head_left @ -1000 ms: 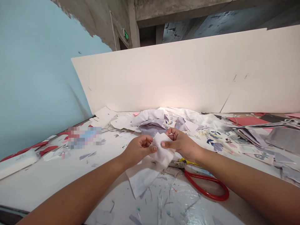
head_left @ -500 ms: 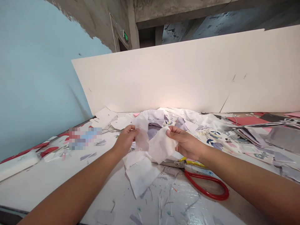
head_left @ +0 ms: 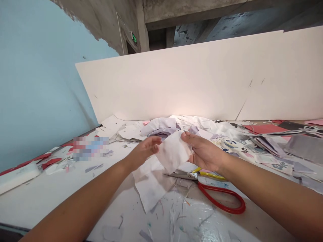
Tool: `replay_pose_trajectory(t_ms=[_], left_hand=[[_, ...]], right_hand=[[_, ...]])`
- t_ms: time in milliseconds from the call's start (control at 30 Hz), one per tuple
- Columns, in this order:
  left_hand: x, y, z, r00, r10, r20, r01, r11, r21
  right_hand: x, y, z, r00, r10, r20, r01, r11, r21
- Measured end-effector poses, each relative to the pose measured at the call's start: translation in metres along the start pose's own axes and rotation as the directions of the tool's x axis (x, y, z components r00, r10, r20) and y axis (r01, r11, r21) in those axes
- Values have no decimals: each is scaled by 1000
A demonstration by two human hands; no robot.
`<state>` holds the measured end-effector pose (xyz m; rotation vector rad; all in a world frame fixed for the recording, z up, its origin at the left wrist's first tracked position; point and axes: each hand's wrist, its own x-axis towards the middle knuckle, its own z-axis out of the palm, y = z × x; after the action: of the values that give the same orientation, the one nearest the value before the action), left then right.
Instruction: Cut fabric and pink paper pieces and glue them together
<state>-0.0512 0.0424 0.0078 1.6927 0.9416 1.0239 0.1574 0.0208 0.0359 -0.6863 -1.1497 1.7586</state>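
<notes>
My right hand (head_left: 204, 153) holds a small white fabric square (head_left: 173, 151) above the table, thumb on its upper edge. My left hand (head_left: 143, 151) is beside it with fingers stretched out toward the square's left edge, holding nothing that I can see. Below them lie more white fabric pieces (head_left: 150, 186) on the table. Scissors (head_left: 214, 191) with a red loop handle and a yellow one lie just under my right hand, blades pointing left.
A heap of white, lilac and flower-printed fabric scraps (head_left: 227, 139) covers the back and right of the table. A tall white board (head_left: 202, 80) stands behind it. Red pieces (head_left: 47, 159) lie at the left edge. Threads and small offcuts litter the white tabletop (head_left: 50, 191).
My left hand peeled a thin white layer off the square, then let it go onto the table and opened. My right hand kept the square and lifted it slightly.
</notes>
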Motion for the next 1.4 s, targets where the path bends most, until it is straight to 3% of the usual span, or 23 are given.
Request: replay_pose_trajectory(t_ms=[67, 100, 233, 333, 467, 600, 733, 933, 1133, 1300, 1400], left_hand=[[-2, 2, 9, 984, -61, 168, 90, 981, -175], [-3, 1, 10, 978, -92, 190, 131, 970, -206], [0, -4, -1, 987, -160, -19, 154, 970, -187], [4, -7, -9, 975, -163, -150, 136, 975, -177], [6, -9, -10, 974, -133, -186, 107, 984, -144], [3, -7, -10, 983, -113, -143, 110, 994, -26], [3, -5, -13, 986, -102, -129, 87, 990, -113], [5, -8, -19, 991, -136, -11, 121, 912, -393], [2, -6, -20, 999, -19, 26, 26, 950, -310], [0, -3, -15, 996, -30, -89, 4, 962, -271], [1, -1, -14, 998, -29, -64, 6, 943, -334]], right_hand=[[0, -1, 1, 999, -39, -23, 38, 999, -8], [1, -1, 0, 997, -59, -48, 58, 998, -23], [8, 1, -12, 982, -141, -125, 112, 970, -217], [11, 1, -23, 988, -128, -87, 84, 914, -398], [11, -3, -27, 999, 6, 43, 18, 845, -534], [11, -6, -27, 998, -29, 53, 55, 803, -594], [15, -3, -31, 995, -97, 14, 90, 853, -514], [17, -5, -38, 997, -28, 70, 45, 967, -250], [17, -8, -41, 992, -1, 123, 23, 983, -180], [19, -6, -47, 987, -8, 163, 35, 986, -162], [18, -7, -48, 983, -11, 185, 39, 988, -152]])
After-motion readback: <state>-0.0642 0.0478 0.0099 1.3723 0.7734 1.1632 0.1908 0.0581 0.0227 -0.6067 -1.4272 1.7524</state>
